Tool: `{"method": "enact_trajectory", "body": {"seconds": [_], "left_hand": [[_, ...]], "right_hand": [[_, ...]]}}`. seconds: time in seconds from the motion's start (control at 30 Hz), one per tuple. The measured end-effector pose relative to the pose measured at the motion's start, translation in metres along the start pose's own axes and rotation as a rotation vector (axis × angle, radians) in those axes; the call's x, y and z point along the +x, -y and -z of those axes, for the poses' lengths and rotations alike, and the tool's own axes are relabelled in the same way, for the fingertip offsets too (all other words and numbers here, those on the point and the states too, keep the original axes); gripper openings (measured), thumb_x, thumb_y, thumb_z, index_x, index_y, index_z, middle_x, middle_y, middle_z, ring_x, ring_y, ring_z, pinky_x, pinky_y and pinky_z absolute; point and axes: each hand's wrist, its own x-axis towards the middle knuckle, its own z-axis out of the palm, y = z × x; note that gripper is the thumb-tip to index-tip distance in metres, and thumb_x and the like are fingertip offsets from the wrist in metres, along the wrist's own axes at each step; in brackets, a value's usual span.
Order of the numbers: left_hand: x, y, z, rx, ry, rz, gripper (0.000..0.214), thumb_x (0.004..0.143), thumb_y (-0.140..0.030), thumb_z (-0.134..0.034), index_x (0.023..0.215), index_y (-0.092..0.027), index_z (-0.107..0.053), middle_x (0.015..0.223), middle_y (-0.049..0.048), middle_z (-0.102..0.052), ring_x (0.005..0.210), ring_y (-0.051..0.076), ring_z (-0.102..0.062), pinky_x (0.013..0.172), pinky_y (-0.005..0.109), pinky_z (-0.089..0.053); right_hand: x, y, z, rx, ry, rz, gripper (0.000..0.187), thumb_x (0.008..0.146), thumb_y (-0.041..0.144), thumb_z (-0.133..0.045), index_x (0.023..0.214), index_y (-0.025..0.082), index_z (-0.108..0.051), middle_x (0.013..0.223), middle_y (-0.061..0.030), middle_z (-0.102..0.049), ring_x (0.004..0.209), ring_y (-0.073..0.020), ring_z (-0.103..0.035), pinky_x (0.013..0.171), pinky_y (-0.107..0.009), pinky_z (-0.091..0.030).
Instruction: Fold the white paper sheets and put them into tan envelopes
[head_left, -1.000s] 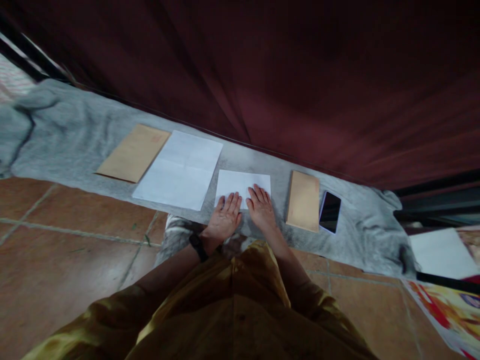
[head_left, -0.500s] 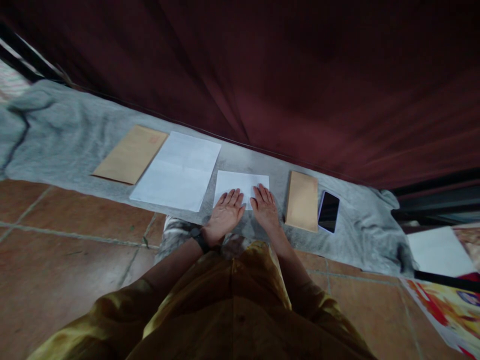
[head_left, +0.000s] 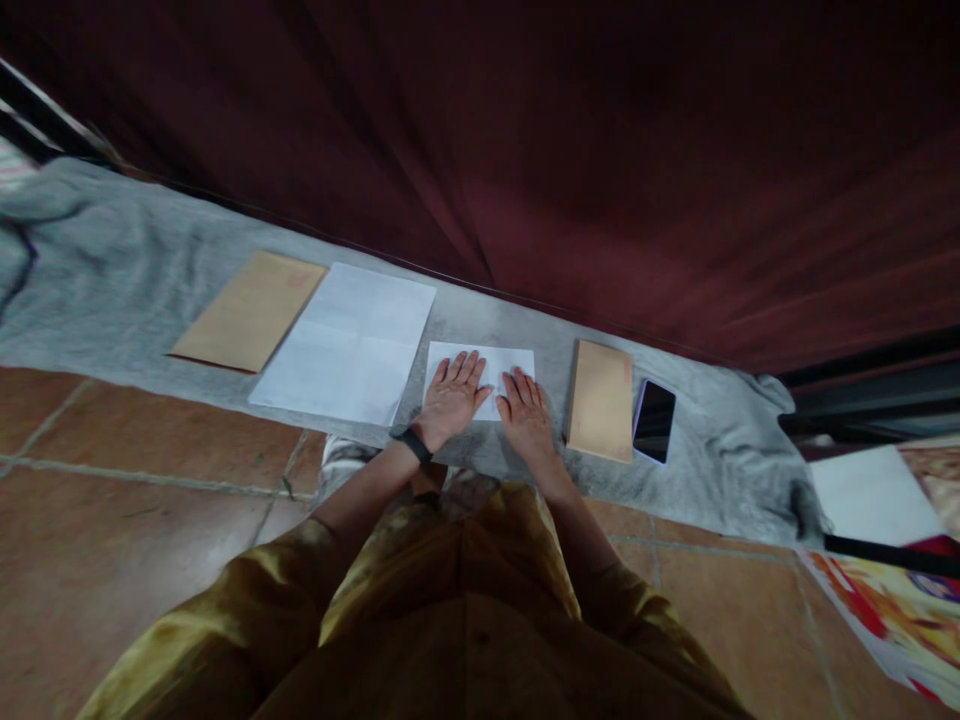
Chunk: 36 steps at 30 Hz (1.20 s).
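A small white sheet of paper [head_left: 491,362], perhaps folded, lies on a grey cloth [head_left: 495,312] in front of me. My left hand [head_left: 451,392] rests flat on its left part, fingers stretched out, a dark band round the wrist. On the right part lies my right hand [head_left: 524,410], also flat with its fingers extended. Left of the small sheet is a larger white paper stack [head_left: 349,345] with faint crease lines. A brown envelope [head_left: 251,312] lies beyond that, its edge close to the paper. Several brown envelopes [head_left: 600,400], seemingly stacked, lie right of my right hand.
A phone [head_left: 654,422] with a dark screen lies beside the right-hand envelopes. Behind the cloth-covered surface hangs a dark red curtain [head_left: 525,150]. Tiled floor [head_left: 150,520] shows below. At the far right are a white sheet [head_left: 874,495] and a colourful printed bag or sheet [head_left: 900,610].
My left hand has slid slightly up and forward over the small sheet. My right hand stays nearly in place. The whole view has shifted a little.
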Motion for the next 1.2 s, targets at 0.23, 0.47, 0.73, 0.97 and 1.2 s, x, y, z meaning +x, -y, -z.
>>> {"method": "enact_trajectory", "body": {"seconds": [0.23, 0.47, 0.73, 0.97, 1.2], "left_hand": [[-0.002, 0.012, -0.001, 0.007, -0.048, 0.061, 0.062, 0.104, -0.042, -0.03, 0.157, -0.01, -0.036, 0.164, 0.0148, -0.035, 0.155, 0.029, -0.027, 0.126, 0.052, -0.021], [-0.026, 0.009, -0.005, 0.023, -0.078, 0.136, 0.065, 0.104, -0.041, -0.031, 0.158, -0.006, -0.032, 0.165, 0.0179, -0.03, 0.156, 0.03, -0.023, 0.126, 0.052, -0.021], [-0.058, 0.002, -0.009, -0.002, -0.127, 0.163, 0.066, 0.104, -0.043, -0.033, 0.158, -0.006, -0.031, 0.164, 0.0193, -0.031, 0.156, 0.03, -0.024, 0.126, 0.052, -0.021], [-0.069, 0.002, -0.01, -0.037, -0.123, 0.157, 0.062, 0.104, -0.04, -0.033, 0.157, -0.007, -0.036, 0.163, 0.017, -0.034, 0.155, 0.028, -0.026, 0.128, 0.05, -0.018], [-0.07, 0.001, -0.008, -0.055, -0.163, 0.152, 0.059, 0.104, -0.036, -0.033, 0.156, -0.01, -0.037, 0.162, 0.0152, -0.037, 0.154, 0.027, -0.028, 0.128, 0.05, -0.02]], "right_hand": [[0.0, 0.0, 0.0, -0.014, 0.001, -0.01, 0.05, 0.107, 0.035, -0.039, 0.154, 0.017, -0.045, 0.164, -0.011, -0.037, 0.152, -0.0253, -0.031, 0.125, -0.047, -0.025], [0.0, 0.001, 0.001, -0.025, 0.021, -0.012, 0.051, 0.107, 0.035, -0.04, 0.155, 0.016, -0.044, 0.164, -0.0116, -0.036, 0.152, -0.0256, -0.031, 0.125, -0.048, -0.024], [-0.001, 0.0, -0.001, -0.028, -0.001, -0.003, 0.051, 0.107, 0.034, -0.039, 0.155, 0.017, -0.043, 0.164, -0.0104, -0.037, 0.151, -0.0259, -0.032, 0.125, -0.047, -0.023], [-0.001, 0.0, -0.002, -0.017, 0.012, -0.018, 0.052, 0.107, 0.034, -0.04, 0.156, 0.018, -0.042, 0.164, -0.01, -0.036, 0.153, -0.0245, -0.029, 0.125, -0.047, -0.023], [-0.001, 0.0, -0.003, 0.027, -0.002, -0.013, 0.051, 0.106, 0.034, -0.04, 0.155, 0.019, -0.044, 0.164, -0.0095, -0.036, 0.152, -0.0245, -0.029, 0.125, -0.047, -0.022]]}}
